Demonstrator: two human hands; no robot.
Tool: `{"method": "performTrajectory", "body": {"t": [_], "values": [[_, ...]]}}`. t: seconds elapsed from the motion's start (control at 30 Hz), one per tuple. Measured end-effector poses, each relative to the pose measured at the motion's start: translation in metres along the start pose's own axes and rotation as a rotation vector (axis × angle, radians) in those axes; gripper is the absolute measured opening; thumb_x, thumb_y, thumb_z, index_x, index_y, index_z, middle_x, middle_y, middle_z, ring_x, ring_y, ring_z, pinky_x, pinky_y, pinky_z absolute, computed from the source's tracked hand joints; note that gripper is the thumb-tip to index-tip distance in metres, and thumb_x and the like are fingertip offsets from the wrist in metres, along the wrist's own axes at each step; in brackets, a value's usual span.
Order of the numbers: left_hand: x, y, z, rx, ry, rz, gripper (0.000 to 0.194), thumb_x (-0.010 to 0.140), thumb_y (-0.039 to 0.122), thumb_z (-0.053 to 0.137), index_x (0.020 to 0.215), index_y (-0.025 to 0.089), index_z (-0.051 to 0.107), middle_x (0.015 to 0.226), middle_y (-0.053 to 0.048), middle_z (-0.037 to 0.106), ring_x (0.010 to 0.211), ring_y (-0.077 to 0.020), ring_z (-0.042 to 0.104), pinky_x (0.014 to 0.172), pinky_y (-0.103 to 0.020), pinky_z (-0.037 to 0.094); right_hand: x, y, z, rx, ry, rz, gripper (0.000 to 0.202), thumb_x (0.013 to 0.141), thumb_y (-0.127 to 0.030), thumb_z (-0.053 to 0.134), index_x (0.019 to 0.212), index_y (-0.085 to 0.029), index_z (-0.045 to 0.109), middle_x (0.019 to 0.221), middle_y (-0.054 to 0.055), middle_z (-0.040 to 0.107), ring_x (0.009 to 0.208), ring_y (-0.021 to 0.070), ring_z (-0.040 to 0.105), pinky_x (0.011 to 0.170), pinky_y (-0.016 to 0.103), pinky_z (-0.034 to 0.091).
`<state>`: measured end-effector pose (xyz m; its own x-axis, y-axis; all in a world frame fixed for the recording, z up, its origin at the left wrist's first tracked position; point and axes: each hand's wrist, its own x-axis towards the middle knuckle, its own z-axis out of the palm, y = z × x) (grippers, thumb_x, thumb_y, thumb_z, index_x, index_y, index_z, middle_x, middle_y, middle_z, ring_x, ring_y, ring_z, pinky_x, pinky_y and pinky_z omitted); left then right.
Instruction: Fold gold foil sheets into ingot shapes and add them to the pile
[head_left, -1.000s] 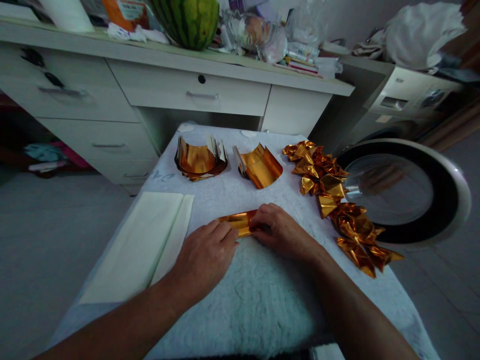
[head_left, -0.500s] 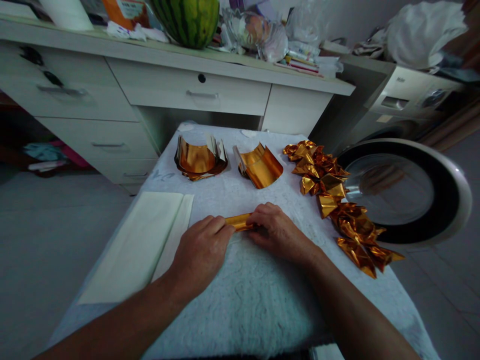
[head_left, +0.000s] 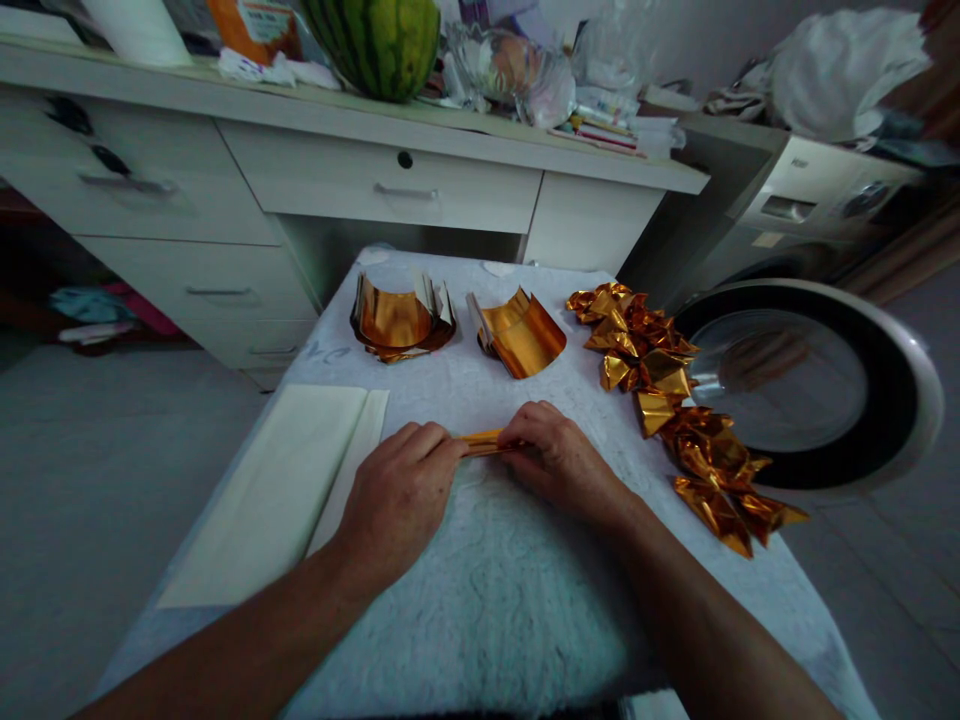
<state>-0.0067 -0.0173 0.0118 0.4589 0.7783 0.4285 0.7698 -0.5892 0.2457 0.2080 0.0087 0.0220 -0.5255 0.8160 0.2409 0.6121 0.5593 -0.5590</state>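
A narrow folded strip of gold foil paper (head_left: 481, 442) stretches between my two hands over the middle of the cloth-covered table (head_left: 517, 600). My left hand (head_left: 409, 495) pinches its left end, and my right hand (head_left: 551, 455) grips the right end, fingers curled over it. Beyond the hands lie two stacks of curved gold foil sheets, a left stack (head_left: 397, 320) and a right stack (head_left: 523, 335). Several folded gold foil pieces (head_left: 645, 350) form a row along the table's right side. Left of my left hand lies a pad of pale paper (head_left: 274, 490).
Behind the table stands a white cabinet (head_left: 337, 185) with drawers; a watermelon (head_left: 375, 45), a glass bowl (head_left: 499, 65) and clutter sit on its top. At the right, the open round door (head_left: 795, 385) of a washing machine (head_left: 787, 205) reaches close to the table's edge.
The gold strip between my hands looks narrower and shows layered edges now, where a broader shiny face showed before. Both hands stay in nearly the same place.
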Motion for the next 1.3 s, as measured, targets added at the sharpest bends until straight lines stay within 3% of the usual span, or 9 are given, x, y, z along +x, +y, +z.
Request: {"method": "performTrajectory", "body": {"t": [0.27, 0.43, 0.67, 0.83, 1.07, 1.3], "values": [[0.0, 0.0, -0.003, 0.031, 0.042, 0.035, 0.021, 0.092, 0.01, 0.05, 0.085, 0.016, 0.069, 0.077, -0.004, 0.062, 0.075, -0.0203, 0.055, 0.068, -0.033, 0.049, -0.003, -0.002, -0.014, 0.149, 0.035, 0.059, 0.015, 0.088, -0.029, 0.064, 0.101, -0.02, 0.064, 0.097, 0.005, 0.06, 0.096, 0.0206, 0.054, 0.087, 0.036, 0.042], [-0.002, -0.001, 0.0, 0.08, 0.041, 0.062, 0.021, 0.093, 0.011, 0.05, 0.083, 0.016, 0.069, 0.078, -0.004, 0.062, 0.072, -0.0192, 0.056, 0.066, -0.033, 0.049, -0.004, 0.009, -0.007, -0.04, 0.03, 0.204, 0.021, 0.094, -0.019, 0.049, 0.102, -0.019, 0.068, 0.102, 0.01, 0.058, 0.097, 0.0233, 0.049, 0.089, 0.042, 0.04], [-0.006, -0.002, 0.004, 0.157, 0.02, 0.067, 0.02, 0.09, 0.008, 0.051, 0.088, 0.018, 0.069, 0.082, -0.002, 0.064, 0.061, -0.0167, 0.055, 0.058, -0.032, 0.048, -0.001, 0.014, 0.001, -0.085, 0.028, 0.244, 0.014, 0.082, -0.01, 0.062, 0.088, -0.019, 0.069, 0.099, 0.008, 0.06, 0.097, 0.0231, 0.048, 0.089, 0.04, 0.04], [-0.004, -0.001, 0.003, 0.078, 0.025, 0.065, 0.02, 0.088, 0.007, 0.049, 0.09, 0.016, 0.068, 0.086, -0.004, 0.064, 0.068, -0.0167, 0.06, 0.062, -0.031, 0.053, -0.001, 0.016, -0.001, -0.077, 0.052, 0.224, 0.017, 0.077, -0.003, 0.062, 0.08, -0.019, 0.067, 0.093, 0.006, 0.061, 0.094, 0.0218, 0.051, 0.086, 0.038, 0.04], [-0.004, 0.001, 0.003, -0.031, 0.01, 0.022, 0.014, 0.092, 0.022, 0.054, 0.099, 0.016, 0.065, 0.094, -0.006, 0.064, 0.078, -0.0176, 0.064, 0.074, -0.034, 0.058, -0.001, 0.014, -0.005, 0.008, 0.096, 0.186, 0.016, 0.078, -0.004, 0.057, 0.077, -0.019, 0.06, 0.08, 0.002, 0.059, 0.078, 0.016, 0.054, 0.073, 0.029, 0.042], [-0.004, -0.002, 0.006, -0.161, -0.004, -0.025, 0.015, 0.094, 0.015, 0.048, 0.094, 0.016, 0.063, 0.092, -0.004, 0.06, 0.08, -0.0167, 0.063, 0.074, -0.033, 0.057, 0.0, 0.012, -0.003, 0.0, 0.037, 0.265, 0.015, 0.076, -0.005, 0.064, 0.072, -0.018, 0.058, 0.074, -0.001, 0.057, 0.07, 0.0135, 0.052, 0.066, 0.026, 0.038]]}}
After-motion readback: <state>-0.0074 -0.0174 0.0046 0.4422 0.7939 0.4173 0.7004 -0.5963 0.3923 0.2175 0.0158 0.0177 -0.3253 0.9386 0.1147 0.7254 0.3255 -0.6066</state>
